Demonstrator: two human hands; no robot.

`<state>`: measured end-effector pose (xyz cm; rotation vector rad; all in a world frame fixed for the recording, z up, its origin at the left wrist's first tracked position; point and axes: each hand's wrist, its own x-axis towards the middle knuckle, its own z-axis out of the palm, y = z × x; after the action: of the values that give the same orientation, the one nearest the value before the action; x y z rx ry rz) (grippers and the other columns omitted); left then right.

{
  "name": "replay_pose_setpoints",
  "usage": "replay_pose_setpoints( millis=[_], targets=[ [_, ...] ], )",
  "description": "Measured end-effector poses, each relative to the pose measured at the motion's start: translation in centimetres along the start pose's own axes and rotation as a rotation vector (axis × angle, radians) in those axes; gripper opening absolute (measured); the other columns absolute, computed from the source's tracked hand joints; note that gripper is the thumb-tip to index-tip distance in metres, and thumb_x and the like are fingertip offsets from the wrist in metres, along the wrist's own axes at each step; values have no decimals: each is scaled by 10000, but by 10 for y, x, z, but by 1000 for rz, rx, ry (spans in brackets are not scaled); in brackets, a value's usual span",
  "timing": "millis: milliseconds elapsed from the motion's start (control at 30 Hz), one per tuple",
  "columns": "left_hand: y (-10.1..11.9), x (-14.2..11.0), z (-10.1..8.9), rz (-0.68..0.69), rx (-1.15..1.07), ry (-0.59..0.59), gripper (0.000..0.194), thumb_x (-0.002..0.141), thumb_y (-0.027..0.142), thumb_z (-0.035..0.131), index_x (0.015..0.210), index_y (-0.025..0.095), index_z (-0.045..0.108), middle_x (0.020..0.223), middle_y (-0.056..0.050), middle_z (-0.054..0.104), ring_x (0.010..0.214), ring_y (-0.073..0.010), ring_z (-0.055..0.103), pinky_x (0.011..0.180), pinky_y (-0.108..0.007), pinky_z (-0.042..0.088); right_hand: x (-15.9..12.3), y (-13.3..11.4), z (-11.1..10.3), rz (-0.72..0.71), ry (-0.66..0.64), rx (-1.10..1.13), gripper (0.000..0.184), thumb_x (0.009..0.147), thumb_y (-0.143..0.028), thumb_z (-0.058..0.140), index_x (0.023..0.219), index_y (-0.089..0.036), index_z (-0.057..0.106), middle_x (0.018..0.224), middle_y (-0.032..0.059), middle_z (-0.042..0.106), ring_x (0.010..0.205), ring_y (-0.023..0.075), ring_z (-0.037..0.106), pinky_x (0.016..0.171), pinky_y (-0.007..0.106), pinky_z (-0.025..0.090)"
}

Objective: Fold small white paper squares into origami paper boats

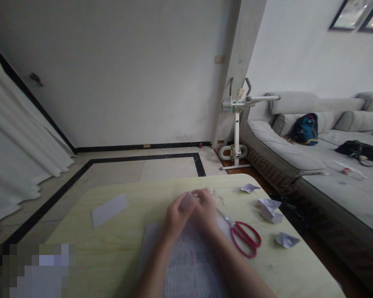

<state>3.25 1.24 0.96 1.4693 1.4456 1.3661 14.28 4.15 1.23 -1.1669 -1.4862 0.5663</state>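
My left hand point(178, 215) and my right hand point(207, 209) meet over the middle of a light wooden table point(118, 248). Both have their fingers closed in a pinch on a small piece of pale paper point(188, 201) held between them. Under my forearms lies a larger sheet of lined paper point(189, 265). Red-handled scissors point(244, 236) lie on the table just right of my right hand, blades pointing toward it.
A white paper strip point(108, 210) lies on the table to the left. Several folded paper pieces point(270, 209) sit near the right edge. Beyond the table stand an exercise bike point(236, 124) and a grey sofa point(313, 145) with bags; curtains hang at left.
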Motion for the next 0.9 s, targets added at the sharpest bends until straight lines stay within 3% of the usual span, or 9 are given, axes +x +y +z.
replay_pose_setpoints(
  millis=[100,300,467,633,733,900],
  targets=[
    [-3,1,0,-4,3,13,464,730,425,632,1096,141,611,1097,-117,657,1047,-249,593,904,-361,466,-1,-4,-1,-27,-15,-15,44,710,-219,609,716,-182,634,719,5,516,651,137,464,585,248,373],
    [-4,2,-1,1,-42,101,322,849,380,477,1037,169,631,1095,-86,651,1067,-204,570,957,-346,416,-2,-9,2,48,-27,51,51,705,-183,571,658,-170,587,656,-4,539,612,129,486,573,241,379],
    [-4,5,-4,-57,-141,128,295,784,357,579,995,155,619,1026,-90,660,981,-201,604,884,-319,459,0,-10,1,185,-70,162,86,719,-206,539,662,-161,585,604,-7,576,585,131,513,569,240,395],
    [-7,7,-5,-92,-197,135,269,747,352,623,928,154,631,944,-77,674,907,-196,623,830,-305,475,4,-7,-2,241,-109,288,101,714,-230,567,723,-157,636,681,23,643,672,159,581,647,261,443],
    [-5,7,-6,-100,-190,128,263,747,359,621,909,153,633,915,-73,676,879,-191,626,807,-297,477,5,-5,-2,274,-184,297,142,722,-251,583,764,-157,682,738,45,683,727,180,611,687,277,456],
    [-1,7,-9,-96,-165,153,275,728,378,634,889,156,643,866,-63,680,841,-194,632,775,-295,482,5,-6,-2,301,-202,288,148,716,-268,607,727,-152,697,710,47,689,710,183,617,669,271,457]
  ],
)
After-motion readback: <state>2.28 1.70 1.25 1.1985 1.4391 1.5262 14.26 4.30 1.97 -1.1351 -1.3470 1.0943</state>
